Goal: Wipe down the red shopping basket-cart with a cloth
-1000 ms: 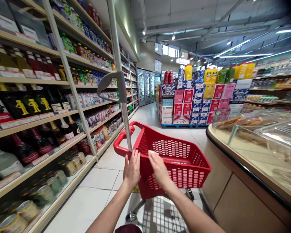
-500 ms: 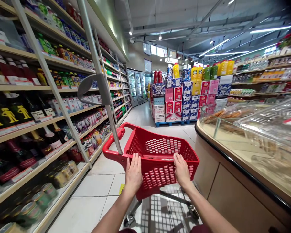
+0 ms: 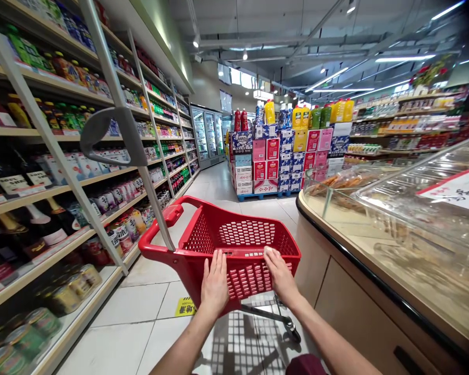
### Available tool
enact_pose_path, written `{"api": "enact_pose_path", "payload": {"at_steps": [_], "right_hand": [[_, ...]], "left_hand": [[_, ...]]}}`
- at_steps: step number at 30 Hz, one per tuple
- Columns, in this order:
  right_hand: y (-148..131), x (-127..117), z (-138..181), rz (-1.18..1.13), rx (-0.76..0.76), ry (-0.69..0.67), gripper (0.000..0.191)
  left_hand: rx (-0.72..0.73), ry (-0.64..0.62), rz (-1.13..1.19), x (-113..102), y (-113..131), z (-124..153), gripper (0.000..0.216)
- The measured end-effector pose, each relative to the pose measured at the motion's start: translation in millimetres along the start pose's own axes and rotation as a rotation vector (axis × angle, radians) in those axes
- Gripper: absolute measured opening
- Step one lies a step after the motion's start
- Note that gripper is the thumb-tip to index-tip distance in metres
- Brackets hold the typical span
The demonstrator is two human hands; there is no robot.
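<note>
A red plastic shopping cart [image 3: 244, 278] with a perforated basket stands sideways in front of me. My left hand [image 3: 214, 286] lies against the near side of the basket, its fingers stretched out flat toward the rim. Further right along that side, my right hand [image 3: 280, 276] rests with extended fingers reaching the rim. Neither hand is wrapped round anything. At the cart's left end, a grey metal pole [image 3: 157, 208] rises past a grey plastic loop handle [image 3: 113, 136]. A caster wheel [image 3: 292, 330] shows below on the right.
Drink shelves [image 3: 84, 179] line the left side. A glass-topped food counter [image 3: 336, 291] runs close on the right. Ahead stand stacked drink boxes [image 3: 273, 156] on a blue pallet and glass-door fridges [image 3: 209, 133]. A yellow floor sign [image 3: 185, 307] lies left of the cart.
The cart has turned slightly and sits further left in view, with both hands still against its side. My right hand has shifted left with it. More of the yellow floor sign shows.
</note>
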State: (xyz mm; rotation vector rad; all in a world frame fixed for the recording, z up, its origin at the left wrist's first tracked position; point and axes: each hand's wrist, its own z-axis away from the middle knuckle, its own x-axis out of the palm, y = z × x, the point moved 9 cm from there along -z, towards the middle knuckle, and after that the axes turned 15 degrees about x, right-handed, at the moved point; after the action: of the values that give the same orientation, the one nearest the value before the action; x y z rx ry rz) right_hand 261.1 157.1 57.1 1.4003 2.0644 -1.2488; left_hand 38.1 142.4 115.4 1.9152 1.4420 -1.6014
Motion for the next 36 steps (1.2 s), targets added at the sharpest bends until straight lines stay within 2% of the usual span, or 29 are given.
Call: {"api": "enact_pose_path", "payload": {"at_steps": [1,5,6,9,11,15,16,17,20,21,22,26,28,31,33,36], "right_hand": [[0,0,1,-0.008,-0.013,-0.002,0.058],[29,-12,-3,0.021,0.265,0.129,0.059],[26,-12,-4,0.011,0.263,0.134,0.06],[-13,-2,0,-0.06,-0.012,0.021,0.062],[-23,0,4,-0.063,-0.095,-0.036,0.06],[20,-17,-2,0.049,0.217,0.081,0.053],[22,-18,-1,0.054,0.238,0.093,0.053],[16,-17,1,0.04,0.203,0.082,0.053],[-23,-5,11,-0.051,-0.063,-0.027,0.056],[-30,-3,14,-0.066,-0.106,-0.045,0.056],[-30,-3,15,-0.064,-0.093,-0.039,0.055],[-3,-12,9,0.009,0.197,0.105,0.055],[-19,-4,9,-0.004,0.127,0.078,0.055],[-55,13,15,-0.048,-0.132,-0.04,0.055],[-44,10,12,-0.041,-0.086,-0.01,0.056],[6,-7,5,-0.003,0.208,0.157,0.058]], "left_hand": [[0.014,0.0,-0.005,1,1,0,0.072],[0.018,0.01,0.003,4,3,0,0.074],[0.003,0.017,0.008,3,3,0,0.073],[-0.021,0.022,0.022,2,2,0,0.071],[-0.006,0.004,0.039,1,3,1,0.07],[0.0,-0.04,0.078,4,5,1,0.068],[-0.013,-0.043,0.081,4,5,1,0.068],[-0.027,-0.044,0.081,4,5,2,0.067],[-0.041,-0.043,0.072,4,5,2,0.067],[-0.03,-0.044,0.072,4,6,2,0.066],[-0.018,-0.045,0.073,4,7,2,0.066],[-0.015,-0.05,0.073,3,9,2,0.067],[-0.043,-0.059,0.071,3,8,2,0.066],[-0.043,-0.074,0.067,4,8,3,0.065],[-0.018,-0.076,0.06,3,9,4,0.065],[-0.006,-0.059,0.049,2,9,5,0.067]]}}
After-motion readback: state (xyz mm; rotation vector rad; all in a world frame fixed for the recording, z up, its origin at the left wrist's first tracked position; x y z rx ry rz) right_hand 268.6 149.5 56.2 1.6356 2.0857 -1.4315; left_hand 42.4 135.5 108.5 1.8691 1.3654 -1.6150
